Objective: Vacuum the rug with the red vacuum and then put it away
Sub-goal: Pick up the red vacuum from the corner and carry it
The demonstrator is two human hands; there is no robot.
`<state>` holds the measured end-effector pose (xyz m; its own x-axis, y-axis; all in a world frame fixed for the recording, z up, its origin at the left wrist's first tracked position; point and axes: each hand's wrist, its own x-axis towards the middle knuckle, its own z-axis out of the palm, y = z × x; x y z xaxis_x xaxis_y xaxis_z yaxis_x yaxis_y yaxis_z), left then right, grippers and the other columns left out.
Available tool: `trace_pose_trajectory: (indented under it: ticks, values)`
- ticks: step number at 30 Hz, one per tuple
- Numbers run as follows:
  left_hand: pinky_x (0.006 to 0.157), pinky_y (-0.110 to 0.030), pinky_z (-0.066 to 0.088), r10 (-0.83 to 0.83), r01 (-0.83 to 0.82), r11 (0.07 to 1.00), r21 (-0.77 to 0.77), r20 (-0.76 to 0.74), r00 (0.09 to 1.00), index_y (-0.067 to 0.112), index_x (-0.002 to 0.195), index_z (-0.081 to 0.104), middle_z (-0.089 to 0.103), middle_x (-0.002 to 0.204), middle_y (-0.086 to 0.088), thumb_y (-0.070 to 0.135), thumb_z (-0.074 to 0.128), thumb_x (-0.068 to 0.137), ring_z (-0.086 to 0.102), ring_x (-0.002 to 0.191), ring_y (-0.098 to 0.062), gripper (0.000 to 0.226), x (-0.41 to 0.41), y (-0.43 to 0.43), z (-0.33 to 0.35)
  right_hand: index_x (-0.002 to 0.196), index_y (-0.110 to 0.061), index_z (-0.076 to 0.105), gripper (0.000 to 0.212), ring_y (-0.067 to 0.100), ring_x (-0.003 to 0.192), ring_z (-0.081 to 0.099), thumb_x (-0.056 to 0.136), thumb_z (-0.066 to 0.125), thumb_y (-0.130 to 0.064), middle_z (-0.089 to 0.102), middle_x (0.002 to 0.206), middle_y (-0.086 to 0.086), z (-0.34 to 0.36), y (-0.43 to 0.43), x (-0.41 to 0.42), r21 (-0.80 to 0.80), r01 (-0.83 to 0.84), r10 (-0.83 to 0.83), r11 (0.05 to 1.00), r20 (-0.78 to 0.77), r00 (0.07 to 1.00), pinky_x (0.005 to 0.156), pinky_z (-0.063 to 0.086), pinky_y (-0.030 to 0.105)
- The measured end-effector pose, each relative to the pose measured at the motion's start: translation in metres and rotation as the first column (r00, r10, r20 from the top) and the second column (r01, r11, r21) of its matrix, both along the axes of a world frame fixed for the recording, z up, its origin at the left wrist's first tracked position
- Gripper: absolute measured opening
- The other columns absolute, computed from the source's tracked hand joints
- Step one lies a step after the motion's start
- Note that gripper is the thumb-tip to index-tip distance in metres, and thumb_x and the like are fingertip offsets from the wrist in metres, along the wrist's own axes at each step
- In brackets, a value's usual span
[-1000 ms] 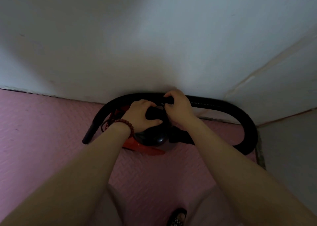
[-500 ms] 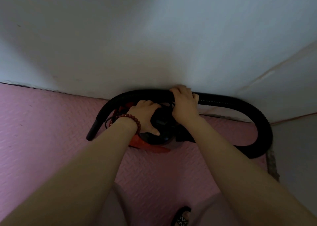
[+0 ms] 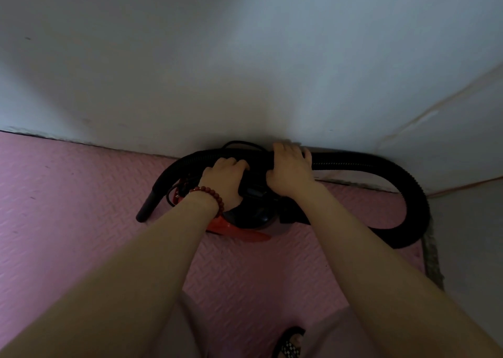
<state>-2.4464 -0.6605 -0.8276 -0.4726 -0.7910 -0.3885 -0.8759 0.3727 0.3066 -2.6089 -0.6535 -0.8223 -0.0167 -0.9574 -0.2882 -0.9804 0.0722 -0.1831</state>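
Head view: vacuum parked at the wall, both hands on it

I see the red vacuum [image 3: 239, 228] sitting on the pink rug [image 3: 68, 194], tight against the white wall [image 3: 245, 58], straight ahead of both hands. My left hand [image 3: 224, 182] is cupped over its dark top; my right hand [image 3: 290, 171] presses on the black hose [image 3: 408, 194], which runs left to right along the wall. I judge the right hand nearer for tucking it in

Red vacuum [image 3: 239, 228] on rug [image 3: 68, 194], by wall
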Motion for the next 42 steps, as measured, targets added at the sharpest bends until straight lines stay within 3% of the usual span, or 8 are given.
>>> trace_pose_trajectory:
  ticks: [6,10,15,18,20,24,32,42]
  values:
    - [0.074,-0.033,0.037,0.109,-0.090,0.984,-0.150,0.121,0.987,0.010,0.120,0.039,0.050,0.117,-0.007,0.031,0.069,0.073,0.045,0.109,-0.024,0.060,-0.004,0.003,0.007,0.147,-0.022,0.023,0.099,0.025,0.137,0.021,0.071,0.052,-0.078,0.030,0.149,0.006,0.016,-0.003,-0.004,0.227,-0.124,0.085,0.966,0.177,0.981,0.113,0.011,0.046]
    - [0.087,-0.037,0.039,0.196,-0.152,0.963,-0.221,0.193,0.961,0.009,0.127,0.031,0.036,0.126,-0.012,0.040,0.075,0.063,0.037,0.116,-0.029,0.084,-0.008,0.006,0.009,0.149,-0.019,0.012,0.132,0.027,0.137,0.019,0.047,0.071,-0.079,0.025,0.148,0.004,0.014,0.004,0.004,0.222,-0.232,0.224,0.947,0.061,0.973,0.113,0.007,0.052]
    - [0.112,-0.057,0.009,0.114,-0.077,0.982,-0.170,0.215,0.970,0.020,0.146,0.013,0.014,0.150,-0.009,0.040,0.072,0.068,0.014,0.140,-0.028,0.100,-0.006,0.000,0.005,0.144,-0.014,0.023,0.105,0.029,0.128,0.028,0.060,0.075,-0.048,0.034,0.139,0.009,0.003,0.012,0.013,0.041,-0.239,0.240,0.970,-0.024,0.970,0.111,0.010,0.054]
    - [0.109,-0.063,-0.003,0.069,-0.047,0.993,-0.108,0.203,0.977,0.022,0.146,0.019,0.028,0.147,-0.002,0.032,0.068,0.074,0.026,0.137,-0.022,0.087,-0.007,-0.003,0.003,0.142,-0.010,0.027,0.095,0.030,0.125,0.033,0.062,0.071,-0.035,0.038,0.136,0.012,0.000,0.018,0.021,-0.011,-0.224,0.222,0.975,-0.079,0.972,0.111,0.013,0.053]
    - [0.110,-0.062,0.001,0.072,-0.050,0.992,-0.115,0.193,0.979,0.021,0.144,0.023,0.032,0.144,-0.003,0.030,0.068,0.075,0.031,0.133,-0.023,0.083,-0.008,-0.004,0.001,0.139,-0.006,0.036,0.095,0.033,0.119,0.041,0.056,0.074,-0.032,0.046,0.129,0.015,-0.004,0.024,0.027,-0.062,-0.211,0.202,0.976,-0.130,0.971,0.109,0.021,0.054]
    - [0.113,-0.048,0.019,0.026,0.003,0.985,-0.175,0.165,0.986,0.016,0.143,0.026,0.037,0.140,-0.008,0.029,0.065,0.075,0.035,0.129,-0.028,0.080,-0.007,-0.001,-0.007,0.113,-0.003,0.064,0.099,0.034,0.084,0.061,0.020,0.079,-0.034,0.064,0.094,0.016,-0.017,0.031,0.031,-0.233,-0.159,0.116,0.959,-0.189,0.975,0.085,0.049,0.054]
    - [0.106,-0.046,0.031,-0.014,0.073,0.968,-0.240,0.237,0.971,0.006,0.136,0.034,0.048,0.127,-0.013,0.020,0.066,0.075,0.046,0.117,-0.033,0.070,-0.011,0.010,-0.004,0.103,-0.006,0.064,0.082,0.030,0.074,0.060,0.026,0.076,-0.030,0.063,0.088,0.012,-0.013,0.032,0.019,-0.184,-0.249,0.219,0.951,-0.170,0.961,0.071,0.045,0.040]
    - [0.094,-0.038,0.039,-0.032,0.098,0.977,-0.191,0.322,0.946,0.008,0.133,0.030,0.048,0.125,-0.008,0.020,0.064,0.075,0.048,0.114,-0.026,0.068,-0.006,0.013,0.026,0.098,-0.008,0.068,0.076,0.027,0.067,0.059,0.026,0.077,-0.030,0.065,0.082,0.008,0.008,0.034,0.020,-0.205,-0.309,0.261,0.929,-0.228,0.938,0.067,0.049,0.037]
